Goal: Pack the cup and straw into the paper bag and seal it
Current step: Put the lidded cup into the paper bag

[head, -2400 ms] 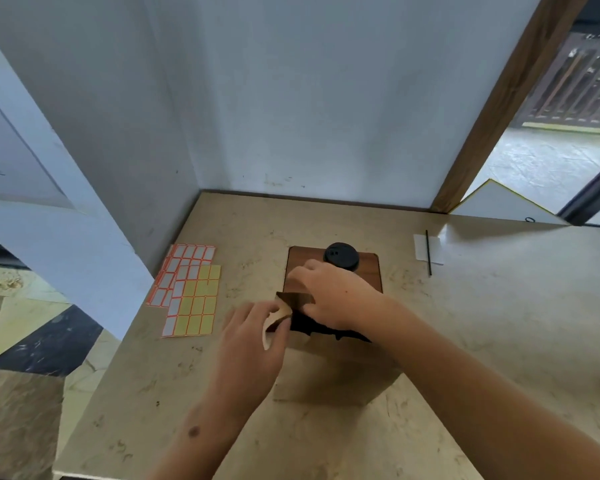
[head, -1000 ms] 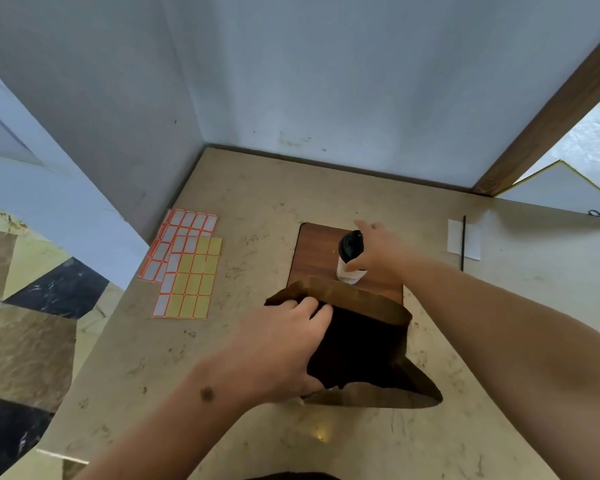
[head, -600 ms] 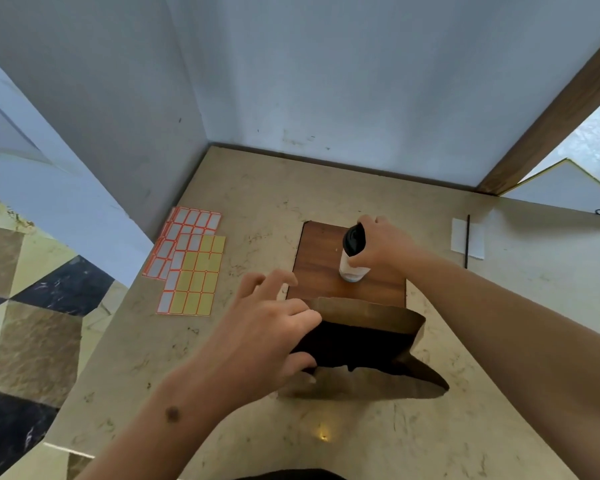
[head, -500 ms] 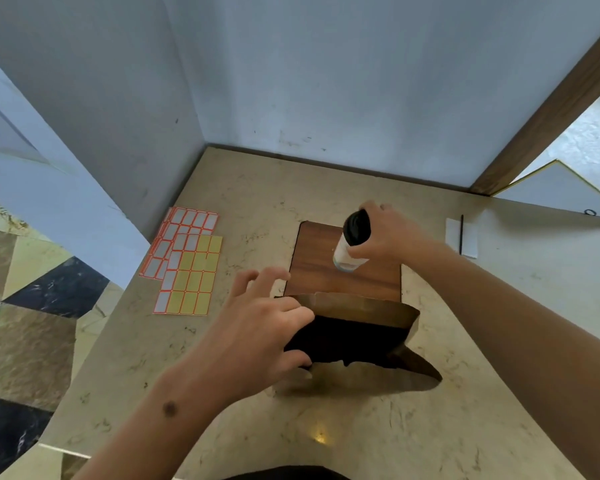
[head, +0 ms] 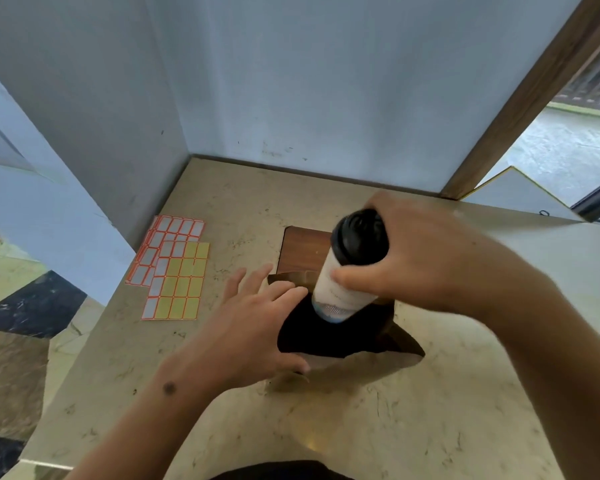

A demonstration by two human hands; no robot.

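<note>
A white paper cup (head: 340,289) with a black lid is held upright in my right hand (head: 420,258), its base just above the dark mouth of the brown paper bag (head: 326,336). The bag stands open on the marble counter. My left hand (head: 253,327) grips the bag's left rim, thumb on the near side and fingers over the far edge, keeping the mouth wide. The straw is hidden behind my right arm.
A wooden board (head: 302,252) lies just behind the bag. Sheets of orange and yellow sticker labels (head: 172,268) lie to the left on the counter (head: 430,410). Grey walls close the back and left; the counter's left edge drops to a tiled floor.
My right hand lifted the cup off the wooden board and carried it toward me, over the bag's opening. My left hand stayed on the bag's rim and spread the mouth.
</note>
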